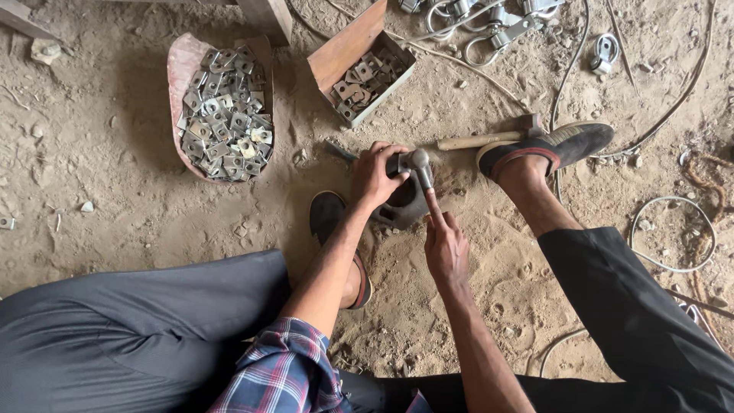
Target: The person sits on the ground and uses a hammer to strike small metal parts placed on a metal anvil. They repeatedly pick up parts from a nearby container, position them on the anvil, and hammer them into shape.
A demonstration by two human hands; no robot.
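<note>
Left hand (375, 174) is gripping a small metal piece (399, 164) on the iron block (404, 205). Right hand (445, 246) is clenching a hammer (420, 167), head sitting on that piece.

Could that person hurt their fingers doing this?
Possibly. The left hand rests right beside the small metal hammer head on the dark metal block, so a slip could pinch fingers. The right hand grips the handle close to the head. The feet in dark slip-on shoes sit nearby too.
</note>
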